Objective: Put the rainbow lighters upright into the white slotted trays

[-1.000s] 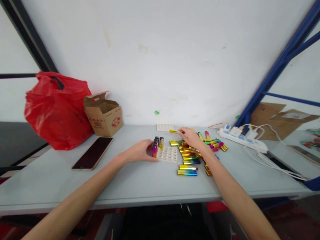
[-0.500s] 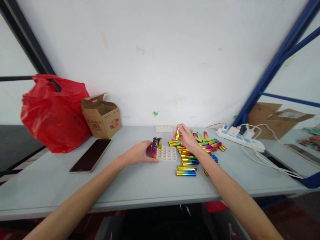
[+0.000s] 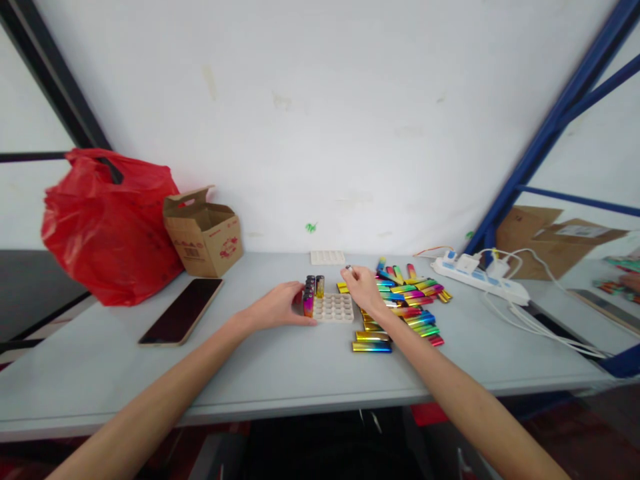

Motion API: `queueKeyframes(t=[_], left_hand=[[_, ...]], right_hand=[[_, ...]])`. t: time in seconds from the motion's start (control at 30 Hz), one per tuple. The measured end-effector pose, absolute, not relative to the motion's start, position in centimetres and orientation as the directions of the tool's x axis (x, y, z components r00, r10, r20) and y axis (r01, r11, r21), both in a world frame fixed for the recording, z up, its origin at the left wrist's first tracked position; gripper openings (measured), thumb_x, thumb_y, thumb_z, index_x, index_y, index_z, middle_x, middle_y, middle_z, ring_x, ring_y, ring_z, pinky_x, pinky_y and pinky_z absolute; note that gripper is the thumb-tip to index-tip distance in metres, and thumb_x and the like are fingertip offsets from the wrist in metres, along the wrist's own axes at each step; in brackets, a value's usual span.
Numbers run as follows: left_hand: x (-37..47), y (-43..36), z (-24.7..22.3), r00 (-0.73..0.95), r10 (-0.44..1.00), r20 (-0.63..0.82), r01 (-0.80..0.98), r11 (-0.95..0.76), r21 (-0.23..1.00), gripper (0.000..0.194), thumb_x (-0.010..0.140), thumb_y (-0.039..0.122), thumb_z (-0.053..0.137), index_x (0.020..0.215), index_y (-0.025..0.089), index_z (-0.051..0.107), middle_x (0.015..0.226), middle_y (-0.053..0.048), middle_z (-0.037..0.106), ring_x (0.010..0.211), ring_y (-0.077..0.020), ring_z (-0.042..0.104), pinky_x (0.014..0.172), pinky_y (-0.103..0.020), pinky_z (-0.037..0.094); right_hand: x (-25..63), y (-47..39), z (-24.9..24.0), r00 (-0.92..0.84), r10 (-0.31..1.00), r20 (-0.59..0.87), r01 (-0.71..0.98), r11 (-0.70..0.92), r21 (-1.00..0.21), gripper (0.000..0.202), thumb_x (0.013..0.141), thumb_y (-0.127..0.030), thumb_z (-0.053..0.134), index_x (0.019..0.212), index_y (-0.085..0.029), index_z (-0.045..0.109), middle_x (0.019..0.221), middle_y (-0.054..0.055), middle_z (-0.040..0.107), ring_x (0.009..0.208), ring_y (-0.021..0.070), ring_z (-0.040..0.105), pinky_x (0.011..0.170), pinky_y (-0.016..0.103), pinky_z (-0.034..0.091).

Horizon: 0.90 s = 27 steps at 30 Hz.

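My left hand (image 3: 280, 305) curves around the left side of a white tray (image 3: 340, 308) with rows of round holes. Its thumb lies at the front left corner, and its fingers rest beside several upright lighters (image 3: 308, 307) with black tops standing along that edge. A gold lighter (image 3: 320, 287) stands in the back row next to them. Just over the tray's right edge, my right hand (image 3: 364, 288) is closed around a lighter; only its metal top (image 3: 349, 268) shows above the fist. Many shiny coloured lighters (image 3: 420, 293) lie in a loose pile to the right.
A second white tray (image 3: 327, 257) lies by the wall. Left stand a phone (image 3: 183, 312), an open carton (image 3: 203, 233) and a red bag (image 3: 110, 227). Right are a power strip (image 3: 480, 279) with cables, a blue frame (image 3: 545, 140) and brown cardboard (image 3: 530, 233).
My right hand has come down and slightly left from above the pile with the lighter, its back now turned up. The left hand and the tray have stayed put.
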<state>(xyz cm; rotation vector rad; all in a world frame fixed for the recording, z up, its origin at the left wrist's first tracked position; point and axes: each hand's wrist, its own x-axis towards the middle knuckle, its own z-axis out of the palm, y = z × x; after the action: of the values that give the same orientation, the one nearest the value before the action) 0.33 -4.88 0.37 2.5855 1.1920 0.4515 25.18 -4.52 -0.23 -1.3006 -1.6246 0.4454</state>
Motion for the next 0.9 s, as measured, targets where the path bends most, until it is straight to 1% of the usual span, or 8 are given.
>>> queueKeyframes(t=[0.13,0.3,0.4,0.47,0.53,0.6,0.73,0.9], left_hand=[[0.3,-4.8,0.2,0.614,0.764,0.199,0.675,-0.639,0.369,0.064,0.067,0.078,0.077,0.089,0.020,0.061,0.090,-0.007,0.071,0.077,-0.0254,0.064,0.070,-0.034,0.046],[0.3,-4.9,0.3,0.608,0.769,0.198,0.677,-0.633,0.377,0.065,0.066,0.079,0.077,0.090,0.020,0.063,0.091,-0.007,0.071,0.078,-0.0260,0.065,0.071,-0.035,0.046],[0.3,-4.9,0.3,0.610,0.769,0.189,0.677,-0.630,0.380,0.065,0.067,0.078,0.077,0.093,0.020,0.063,0.092,-0.007,0.071,0.080,-0.0269,0.066,0.072,-0.035,0.045],[0.2,-4.8,0.2,0.616,0.765,0.188,0.673,-0.635,0.380,0.065,0.068,0.078,0.076,0.094,0.020,0.063,0.093,-0.007,0.071,0.081,-0.0269,0.066,0.072,-0.034,0.046],[0.1,-4.7,0.1,0.621,0.762,0.187,0.670,-0.639,0.378,0.066,0.069,0.080,0.075,0.095,0.020,0.063,0.095,-0.007,0.072,0.082,-0.0270,0.066,0.072,-0.034,0.046],[0.1,-4.7,0.0,0.621,0.762,0.185,0.669,-0.638,0.381,0.067,0.069,0.080,0.075,0.096,0.020,0.064,0.096,-0.008,0.072,0.083,-0.0270,0.066,0.073,-0.035,0.047],[0.1,-4.7,0.0,0.620,0.763,0.184,0.666,-0.635,0.392,0.068,0.069,0.079,0.075,0.098,0.019,0.065,0.097,-0.009,0.073,0.086,-0.0281,0.068,0.076,-0.036,0.049],[0.1,-4.7,0.0,0.628,0.757,0.178,0.655,-0.639,0.403,0.069,0.070,0.076,0.078,0.102,0.017,0.066,0.102,-0.011,0.074,0.090,-0.0302,0.069,0.079,-0.037,0.050]], right_hand=[[25.1,-4.8,-0.5,-0.021,0.877,0.480,0.504,0.423,-0.753,0.049,0.095,-0.059,0.048,0.063,-0.024,0.039,0.056,-0.005,0.040,0.057,0.0131,0.040,0.057,0.028,0.029],[25.1,-5.6,-0.3,-0.223,0.890,0.399,0.419,0.456,-0.785,0.045,0.107,-0.060,0.035,0.089,-0.023,0.055,0.073,-0.002,0.058,0.057,0.0143,0.053,0.058,0.027,0.041],[25.0,-5.9,0.1,-0.331,0.817,0.472,0.534,0.575,-0.621,0.049,0.109,-0.059,0.034,0.084,-0.022,0.056,0.083,0.003,0.064,0.073,0.0169,0.060,0.071,0.029,0.046],[24.9,-6.0,0.2,-0.376,0.798,0.471,0.617,0.595,-0.515,0.054,0.109,-0.059,0.036,0.076,-0.022,0.056,0.077,0.003,0.064,0.073,0.0174,0.058,0.073,0.029,0.044],[24.8,-6.0,0.2,-0.382,0.822,0.422,0.658,0.563,-0.500,0.059,0.109,-0.061,0.037,0.069,-0.021,0.055,0.066,0.002,0.062,0.065,0.0163,0.056,0.069,0.028,0.041],[24.7,-6.0,0.1,-0.374,0.840,0.394,0.650,0.540,-0.534,0.062,0.108,-0.063,0.038,0.066,-0.021,0.056,0.062,0.001,0.063,0.061,0.0155,0.056,0.066,0.028,0.039],[24.5,-5.9,-0.2,-0.399,0.824,0.402,0.616,0.565,-0.548,0.059,0.108,-0.063,0.040,0.073,-0.021,0.061,0.067,0.003,0.070,0.063,0.0172,0.062,0.067,0.028,0.040],[24.0,-5.9,-0.1,-0.436,0.812,0.388,0.753,0.565,-0.336,0.047,0.109,-0.056,0.045,0.091,-0.020,0.068,0.086,0.009,0.076,0.077,0.0215,0.069,0.071,0.029,0.041]])
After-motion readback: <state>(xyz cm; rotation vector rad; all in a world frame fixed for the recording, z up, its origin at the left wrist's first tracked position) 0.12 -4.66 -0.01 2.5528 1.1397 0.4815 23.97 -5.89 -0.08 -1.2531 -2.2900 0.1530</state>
